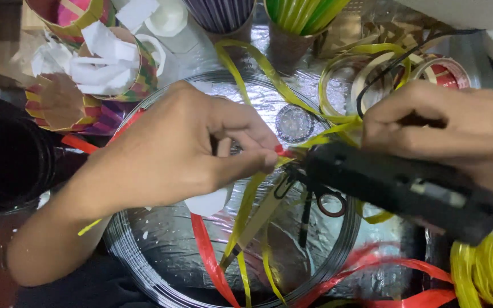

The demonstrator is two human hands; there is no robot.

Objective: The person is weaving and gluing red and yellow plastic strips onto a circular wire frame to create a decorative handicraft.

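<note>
Closest to the lens: left hand [184, 148], closed in a fine pinch, thumb and forefinger tips pressed together on the upper end of a yellow strip [246, 199], right against the nose of a black tool [395, 185]. Right hand [452, 125] wrapped fully round that tool's body, fingers curled over its top, no gap showing. Hung down from the pinch toward the bottom edge, the strip, across a wire coil [122, 245] and a crinkled foil sheet [172, 251], just beside a red strip [206, 251]. Could not be told whether the small red spot at the fingertips was strip or nail.

Judged thin, flat, glossy and very light; springy rather than limp, probably slick, and easily kinked if bent sharply. Best taken near its end, flat faces between the pads, much as held. Tool judged rigid and far heavier, calling for a whole-hand grasp round the body.

Further back: woven cups [64, 102] stuffed with white scraps, and tape rolls [446, 71] among more yellow loops.
</note>
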